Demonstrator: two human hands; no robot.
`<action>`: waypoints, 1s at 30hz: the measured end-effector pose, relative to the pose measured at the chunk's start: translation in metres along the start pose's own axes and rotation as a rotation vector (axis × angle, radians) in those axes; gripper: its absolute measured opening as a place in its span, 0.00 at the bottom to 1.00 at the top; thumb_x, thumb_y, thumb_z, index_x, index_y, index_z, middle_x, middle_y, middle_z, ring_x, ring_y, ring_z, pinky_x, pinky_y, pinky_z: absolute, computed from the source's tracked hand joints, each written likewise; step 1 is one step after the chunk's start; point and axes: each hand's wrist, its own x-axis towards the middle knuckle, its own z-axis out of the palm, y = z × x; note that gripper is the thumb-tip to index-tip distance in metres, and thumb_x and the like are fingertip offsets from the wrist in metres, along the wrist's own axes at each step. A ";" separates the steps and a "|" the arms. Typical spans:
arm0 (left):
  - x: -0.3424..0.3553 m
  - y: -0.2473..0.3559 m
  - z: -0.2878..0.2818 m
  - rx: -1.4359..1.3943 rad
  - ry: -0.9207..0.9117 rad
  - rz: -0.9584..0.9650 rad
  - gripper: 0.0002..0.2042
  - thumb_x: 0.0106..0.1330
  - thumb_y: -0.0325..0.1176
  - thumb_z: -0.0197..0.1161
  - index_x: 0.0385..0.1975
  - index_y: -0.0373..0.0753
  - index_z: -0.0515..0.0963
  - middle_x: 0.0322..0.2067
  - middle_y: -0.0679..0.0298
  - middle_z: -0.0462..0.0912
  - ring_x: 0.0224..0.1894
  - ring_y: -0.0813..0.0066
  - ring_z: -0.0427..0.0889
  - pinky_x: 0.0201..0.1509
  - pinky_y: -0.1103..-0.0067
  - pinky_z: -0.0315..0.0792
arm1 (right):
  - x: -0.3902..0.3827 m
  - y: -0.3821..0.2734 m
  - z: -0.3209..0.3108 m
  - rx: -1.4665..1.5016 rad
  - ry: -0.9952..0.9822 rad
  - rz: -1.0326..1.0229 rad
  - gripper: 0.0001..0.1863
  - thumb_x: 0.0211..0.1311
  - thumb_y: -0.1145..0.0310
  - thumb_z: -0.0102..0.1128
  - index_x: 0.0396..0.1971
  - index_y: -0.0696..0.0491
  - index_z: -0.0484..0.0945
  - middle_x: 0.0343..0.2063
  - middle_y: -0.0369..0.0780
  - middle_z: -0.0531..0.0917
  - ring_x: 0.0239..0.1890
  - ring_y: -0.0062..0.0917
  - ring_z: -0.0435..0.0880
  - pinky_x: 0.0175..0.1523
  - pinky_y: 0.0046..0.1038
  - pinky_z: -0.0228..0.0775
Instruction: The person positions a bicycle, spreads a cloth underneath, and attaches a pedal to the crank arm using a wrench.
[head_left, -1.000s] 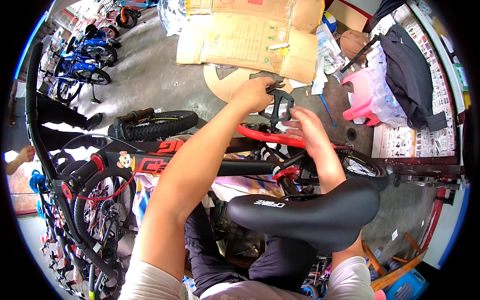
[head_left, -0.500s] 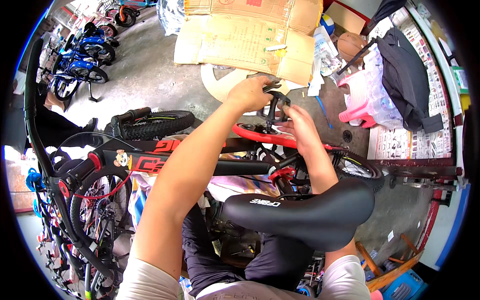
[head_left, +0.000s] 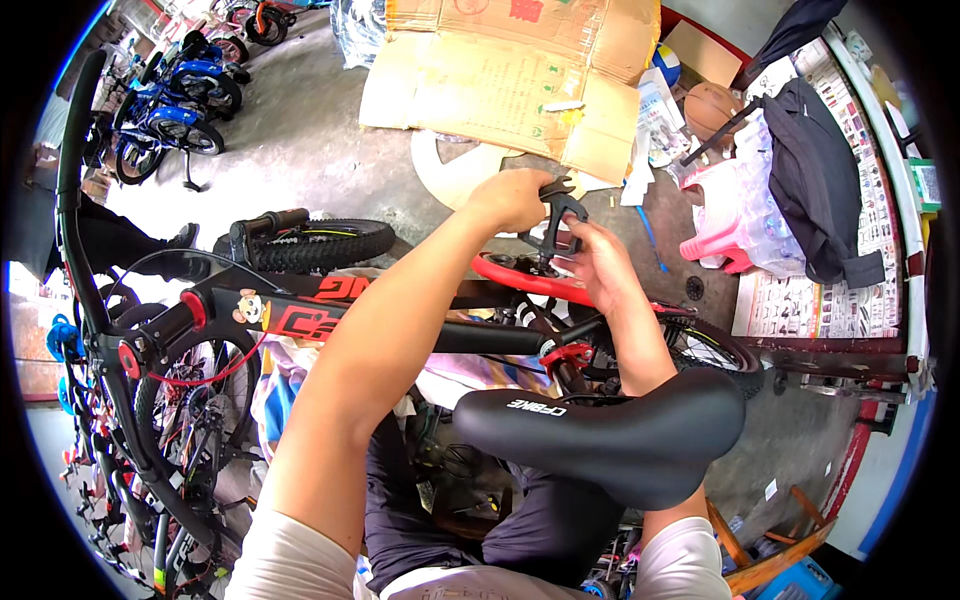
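Gripping spanner (head_left: 561,187), left hand (head_left: 512,201); pedal (head_left: 551,228), right hand (head_left: 604,262); rightward, clear bag (head_left: 764,200), contents unclear

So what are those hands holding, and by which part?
The left hand grips a dark, fork-ended metal tool behind its fork. The right hand touches the right edge of a black, open-framed bicycle pedal; gripping is unclear.

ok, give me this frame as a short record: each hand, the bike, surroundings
left hand: closed around dark fork-ended tool
right hand: fingers against black pedal
bike frame: black with red markings, across the view in front of the person
saddle: black, nearer the person than the frame
floor beyond: flattened cardboard
upper right: basketball, pink stool
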 end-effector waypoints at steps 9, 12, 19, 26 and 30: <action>-0.002 0.013 -0.010 -0.219 -0.060 -0.166 0.34 0.57 0.65 0.60 0.44 0.35 0.83 0.42 0.44 0.84 0.48 0.51 0.83 0.54 0.65 0.76 | -0.023 -0.003 -0.015 -0.119 0.233 -0.185 0.21 0.68 0.60 0.56 0.55 0.56 0.76 0.48 0.40 0.82 0.47 0.24 0.80 0.50 0.28 0.71; 0.000 0.010 -0.006 0.092 -0.006 0.036 0.31 0.54 0.58 0.66 0.43 0.31 0.81 0.39 0.43 0.84 0.43 0.48 0.83 0.50 0.65 0.75 | -0.008 0.000 -0.009 -0.032 0.130 -0.104 0.23 0.67 0.59 0.56 0.57 0.55 0.73 0.48 0.40 0.81 0.46 0.27 0.80 0.51 0.29 0.71; 0.001 -0.010 0.000 0.315 0.071 -0.084 0.17 0.59 0.40 0.62 0.47 0.42 0.82 0.42 0.50 0.85 0.47 0.50 0.83 0.50 0.63 0.75 | -0.028 -0.004 -0.001 -0.150 0.098 -0.033 0.20 0.67 0.57 0.56 0.52 0.54 0.75 0.44 0.37 0.82 0.40 0.23 0.81 0.42 0.28 0.72; -0.005 0.017 -0.012 0.032 0.008 -0.062 0.32 0.55 0.59 0.65 0.47 0.35 0.79 0.42 0.49 0.85 0.48 0.51 0.83 0.53 0.63 0.75 | -0.015 -0.004 -0.013 -0.141 0.204 -0.161 0.20 0.68 0.60 0.54 0.54 0.56 0.74 0.51 0.42 0.80 0.51 0.27 0.79 0.52 0.32 0.72; -0.009 0.014 -0.007 0.178 0.041 0.017 0.24 0.54 0.45 0.68 0.46 0.36 0.78 0.40 0.48 0.85 0.46 0.52 0.84 0.51 0.64 0.76 | -0.002 -0.005 -0.007 0.166 -0.008 0.042 0.16 0.68 0.61 0.56 0.48 0.56 0.75 0.40 0.41 0.81 0.42 0.27 0.81 0.48 0.32 0.74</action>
